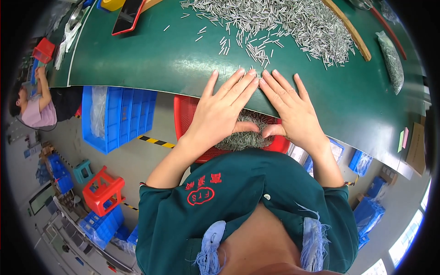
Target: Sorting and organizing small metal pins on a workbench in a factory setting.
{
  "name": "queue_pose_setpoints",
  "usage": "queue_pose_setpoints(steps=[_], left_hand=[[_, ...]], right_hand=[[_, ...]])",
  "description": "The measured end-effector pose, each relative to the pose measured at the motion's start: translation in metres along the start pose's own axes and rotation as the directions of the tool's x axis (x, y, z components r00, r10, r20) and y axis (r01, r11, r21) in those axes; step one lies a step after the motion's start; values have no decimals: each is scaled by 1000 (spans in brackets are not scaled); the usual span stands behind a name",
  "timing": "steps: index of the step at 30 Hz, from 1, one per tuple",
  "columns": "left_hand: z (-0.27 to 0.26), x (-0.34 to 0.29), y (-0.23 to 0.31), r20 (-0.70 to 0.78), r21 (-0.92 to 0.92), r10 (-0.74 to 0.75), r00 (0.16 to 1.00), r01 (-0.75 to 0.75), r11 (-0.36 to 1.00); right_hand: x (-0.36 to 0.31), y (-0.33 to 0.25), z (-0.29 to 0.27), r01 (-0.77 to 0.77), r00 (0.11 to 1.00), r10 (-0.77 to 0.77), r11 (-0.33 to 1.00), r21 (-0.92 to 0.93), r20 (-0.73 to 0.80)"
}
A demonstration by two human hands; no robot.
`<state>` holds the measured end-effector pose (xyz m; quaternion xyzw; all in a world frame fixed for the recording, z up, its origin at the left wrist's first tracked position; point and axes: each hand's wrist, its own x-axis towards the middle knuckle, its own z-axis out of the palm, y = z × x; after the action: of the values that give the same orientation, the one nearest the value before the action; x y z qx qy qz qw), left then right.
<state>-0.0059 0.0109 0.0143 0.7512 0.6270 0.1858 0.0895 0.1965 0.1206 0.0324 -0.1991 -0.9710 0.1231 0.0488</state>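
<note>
Head view: we are seeing the left hand [219, 107] and the right hand [293, 110] lying palm down at the near edge of the green table [137, 59]. Both are spreading wide, fingers straight and pointing away from the body; neither is visibly gripping anything, though we are not managing to tell what the palms are covering. Their inner fingers are meeting or nearly meeting, and the thumbs are pointing toward each other above the red basket [182, 114], which is sitting below the table edge and holding many metal pins [247, 138]. A few loose pins are lying by the fingertips. Beyond them, a big pile [275, 23] of pins is covering the table's far side, with strays scattering toward the hands. A wooden strip [350, 32] is bordering the pile on the right, and a clear bag [391, 64] is lying farther right. At upper left, a phone [129, 16] is resting on the table. Below, a blue crate [119, 114] is standing left of the basket.
</note>
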Motion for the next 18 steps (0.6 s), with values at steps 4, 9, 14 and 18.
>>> queue_pose_setpoints(steps=[4, 9, 14, 18], left_hand=[[-3, -11, -5, -72, 62, -6, 997, 10, 998], [-1, -37, -15, -43, 147, -104, 994, 109, 983], [-8, -47, -13, -39, 152, -129, 991, 133, 979], [-11, -40, -17, -20, 171, -88, 996, 90, 981]], right_hand=[[-6, 3, -2, -28, 997, 36, 994, 102, -74], [-19, 6, -3, -67, 998, 67, 995, -77, -7], [-12, 5, -2, -70, 996, 74, 994, 86, -49], [-14, 10, 1, -79, 995, 83, 995, 68, -61]])
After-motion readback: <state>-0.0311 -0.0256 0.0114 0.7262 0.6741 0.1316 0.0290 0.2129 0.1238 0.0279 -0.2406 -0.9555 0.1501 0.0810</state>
